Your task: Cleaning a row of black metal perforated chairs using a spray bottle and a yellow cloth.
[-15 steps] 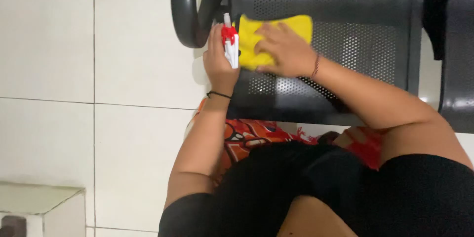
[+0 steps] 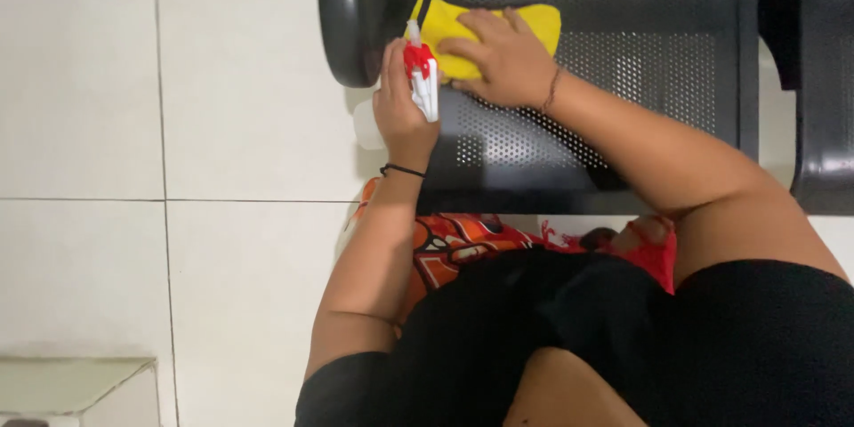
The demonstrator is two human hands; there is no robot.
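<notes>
Right hand (image 2: pixel 507 58) shifted slightly toward 3 o'clock, palm flat pressing yellow cloth (image 2: pixel 454 31) on black perforated seat (image 2: pixel 640 53). Left hand (image 2: pixel 402 107) at cloth's 8 o'clock, fingers wrapped around red-and-white spray bottle (image 2: pixel 420 80).

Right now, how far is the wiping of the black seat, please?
Done: nothing sure; I cannot tell wet or wiped areas on the perforated black seat. In hand: the right hand presses a yellow cloth on the seat near its rounded armrest, while the left hand holds a spray bottle beside it. Left: probably the rest of the seat, away from the cloth.
</notes>
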